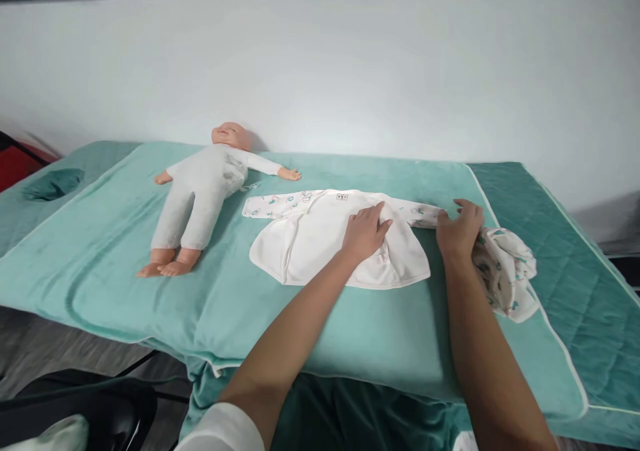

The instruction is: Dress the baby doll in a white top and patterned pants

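A white baby top (310, 237) with small teal prints lies spread on the teal blanket (125, 264). My left hand (365, 232) lies flat on its body, fingers stretched out. My right hand (459, 227) is closed on the top's right sleeve, beside a bunched printed garment (507, 274) at the blanket's right edge. A baby doll (203, 194) in a pale grey suit lies on its back to the left, arms out, apart from both hands.
The blanket covers a padded table with a quilted teal cover (575, 264) showing at right. A white wall (350, 64) runs behind. A round face hole (53, 184) sits at far left. A dark chair (100, 407) stands below the table's front edge.
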`<state>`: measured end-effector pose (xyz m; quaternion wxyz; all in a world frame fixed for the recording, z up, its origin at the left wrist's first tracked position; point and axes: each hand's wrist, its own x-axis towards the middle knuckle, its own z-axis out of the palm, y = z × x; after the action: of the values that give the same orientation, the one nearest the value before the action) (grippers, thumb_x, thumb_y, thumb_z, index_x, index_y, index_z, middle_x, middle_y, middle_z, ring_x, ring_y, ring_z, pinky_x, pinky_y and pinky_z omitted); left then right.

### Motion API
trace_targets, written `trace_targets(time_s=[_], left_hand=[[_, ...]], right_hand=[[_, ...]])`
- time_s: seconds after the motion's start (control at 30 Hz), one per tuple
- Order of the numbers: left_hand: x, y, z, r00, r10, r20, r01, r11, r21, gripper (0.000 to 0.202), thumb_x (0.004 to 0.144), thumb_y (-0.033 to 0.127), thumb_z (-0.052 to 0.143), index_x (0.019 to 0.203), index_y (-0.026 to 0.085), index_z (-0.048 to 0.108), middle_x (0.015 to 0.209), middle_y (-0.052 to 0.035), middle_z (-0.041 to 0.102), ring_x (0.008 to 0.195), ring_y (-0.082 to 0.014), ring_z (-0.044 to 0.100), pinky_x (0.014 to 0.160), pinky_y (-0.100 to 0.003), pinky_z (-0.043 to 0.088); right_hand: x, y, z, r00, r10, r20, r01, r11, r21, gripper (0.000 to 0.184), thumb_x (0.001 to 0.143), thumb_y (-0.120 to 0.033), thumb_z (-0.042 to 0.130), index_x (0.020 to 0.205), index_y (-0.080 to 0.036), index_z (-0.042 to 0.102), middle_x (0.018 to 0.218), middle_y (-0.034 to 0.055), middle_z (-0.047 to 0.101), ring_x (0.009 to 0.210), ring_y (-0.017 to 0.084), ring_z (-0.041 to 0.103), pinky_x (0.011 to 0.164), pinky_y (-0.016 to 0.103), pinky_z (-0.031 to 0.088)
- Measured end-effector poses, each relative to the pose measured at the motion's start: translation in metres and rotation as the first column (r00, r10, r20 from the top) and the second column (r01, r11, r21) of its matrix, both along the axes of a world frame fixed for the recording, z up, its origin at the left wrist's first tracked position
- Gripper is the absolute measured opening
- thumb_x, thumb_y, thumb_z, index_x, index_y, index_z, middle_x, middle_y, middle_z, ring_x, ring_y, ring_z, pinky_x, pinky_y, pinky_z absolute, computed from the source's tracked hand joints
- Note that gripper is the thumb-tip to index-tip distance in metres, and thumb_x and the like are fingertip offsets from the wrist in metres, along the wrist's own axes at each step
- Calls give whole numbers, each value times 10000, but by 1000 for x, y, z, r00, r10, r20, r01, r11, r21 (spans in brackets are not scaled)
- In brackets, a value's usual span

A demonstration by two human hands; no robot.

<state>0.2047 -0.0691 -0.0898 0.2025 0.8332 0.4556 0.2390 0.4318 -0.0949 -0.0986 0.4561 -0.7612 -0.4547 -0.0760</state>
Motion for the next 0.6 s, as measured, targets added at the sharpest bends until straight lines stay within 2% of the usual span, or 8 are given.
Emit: trace_targets(time_s=[0.07, 0.13, 0.17, 0.23, 0.3, 0.37, 0.5, 0.6], left_hand=[[4, 3, 1, 999, 25, -40, -24, 999, 22, 471, 1029, 441, 380, 1448, 235, 437, 1403, -87, 595, 1345, -258, 482, 1064, -442, 395], [8, 5, 1, 995, 55, -82, -51, 997, 54, 425, 1016, 414, 422, 1396, 239, 495, 1367, -93, 600, 1328, -263, 482, 1052, -441, 403], [10, 6, 0, 993, 69, -96, -63, 996, 66, 413, 1010, 407, 437, 1381, 240, 511, 1347, -96, 601, 1313, -266, 487, 1042, -441, 409], [11, 6, -1, 991, 82, -102, -74, 994, 79, 408, 1003, 407, 452, 1372, 246, 520, 1323, -96, 598, 1289, -270, 495, 1029, -443, 418], [10, 6, -2, 993, 87, -78, -81, 994, 74, 413, 1001, 406, 457, 1377, 246, 518, 1334, -94, 585, 1286, -269, 496, 1034, -442, 418], [8, 6, -2, 995, 97, -37, -95, 994, 56, 414, 1000, 397, 462, 1378, 237, 520, 1367, -94, 566, 1285, -264, 501, 1045, -432, 415], [3, 3, 1, 994, 100, 31, -101, 995, 13, 387, 1006, 361, 455, 1361, 226, 532, 1354, -80, 591, 1256, -243, 530, 1039, -404, 419], [-1, -1, 3, 997, 65, 52, -65, 998, 0, 366, 1011, 343, 443, 1345, 231, 545, 1295, -63, 636, 1225, -239, 549, 1024, -402, 421]], right_hand=[[-7, -5, 0, 997, 48, 59, -48, 999, -10, 372, 779, -250, 576, 1138, -153, 600, 1193, 179, 590, 1154, 326, 522, 1060, 554, 379], [-18, -7, 2, 975, 203, 94, -200, 979, -32, 375, 831, -257, 540, 1185, -153, 609, 1279, 187, 589, 1239, 326, 511, 1087, 537, 382], [-24, -6, 3, 947, 309, 93, -304, 951, -60, 381, 853, -259, 523, 1209, -158, 612, 1318, 183, 589, 1264, 314, 514, 1097, 518, 391], [-36, -5, 4, 864, 502, 41, -493, 859, -138, 364, 887, -263, 492, 1207, -176, 640, 1329, 161, 623, 1247, 287, 557, 1095, 484, 421], [-42, -4, 3, 808, 588, -26, -581, 790, -192, 311, 884, -255, 483, 1102, -193, 696, 1251, 134, 691, 1183, 274, 610, 1084, 472, 440], [-41, -4, 1, 822, 566, -59, -565, 800, -205, 266, 841, -217, 486, 948, -199, 728, 1167, 113, 736, 1131, 270, 640, 1071, 469, 450], [-25, -8, 0, 918, 392, -66, -396, 894, -209, 234, 722, -135, 468, 740, -189, 696, 1085, 110, 748, 1064, 267, 652, 1018, 448, 472], [-14, -12, 2, 975, 220, -32, -222, 956, -194, 214, 727, -144, 473, 780, -173, 678, 1043, 143, 710, 1033, 277, 626, 1004, 455, 458]])
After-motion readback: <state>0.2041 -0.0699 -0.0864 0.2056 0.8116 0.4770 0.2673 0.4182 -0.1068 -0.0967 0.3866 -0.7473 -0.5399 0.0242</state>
